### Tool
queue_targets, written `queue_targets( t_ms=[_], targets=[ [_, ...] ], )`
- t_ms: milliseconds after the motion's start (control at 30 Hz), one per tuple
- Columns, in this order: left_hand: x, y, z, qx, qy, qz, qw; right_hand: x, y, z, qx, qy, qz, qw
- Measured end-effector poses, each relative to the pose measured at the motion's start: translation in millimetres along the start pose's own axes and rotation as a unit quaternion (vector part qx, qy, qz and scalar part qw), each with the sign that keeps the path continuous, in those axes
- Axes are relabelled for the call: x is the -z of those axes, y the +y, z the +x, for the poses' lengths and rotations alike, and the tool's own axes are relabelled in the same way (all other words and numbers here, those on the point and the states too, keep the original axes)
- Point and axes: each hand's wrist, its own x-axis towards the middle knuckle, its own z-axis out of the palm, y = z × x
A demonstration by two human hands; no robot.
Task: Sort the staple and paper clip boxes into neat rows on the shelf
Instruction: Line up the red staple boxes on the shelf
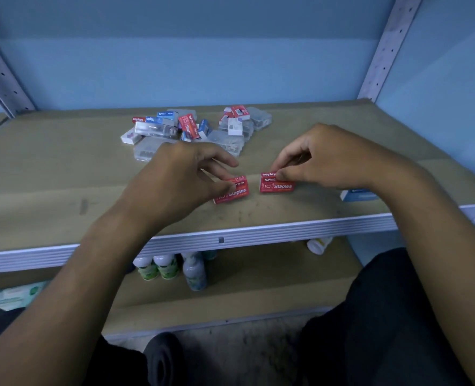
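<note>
Two red staple boxes lie near the front of the brown shelf (63, 168). My left hand (175, 176) pinches the left red box (234, 192), which sits slightly askew. My right hand (331, 157) grips the top edge of the right red box (276, 185), which stands square to the shelf edge. A small gap separates the two boxes. Behind them, a loose pile (194, 129) of red, blue, white and clear staple and paper clip boxes lies at the middle back of the shelf.
A blue box (356, 195) sits at the front right, partly hidden under my right wrist. The shelf's white front rail (230, 238) runs below. Bottles (169, 267) stand on the lower shelf. Perforated metal uprights (389, 45) frame both sides.
</note>
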Motion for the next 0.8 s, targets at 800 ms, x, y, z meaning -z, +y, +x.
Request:
queue_targets(
  t_ms=[800],
  targets=[
    [-36.1, 26.7, 10.9, -0.062, -0.018, -0.008, 0.998, 21.0, 27.5, -37.2, -0.046, -0.008, 0.004, 0.999]
  ],
)
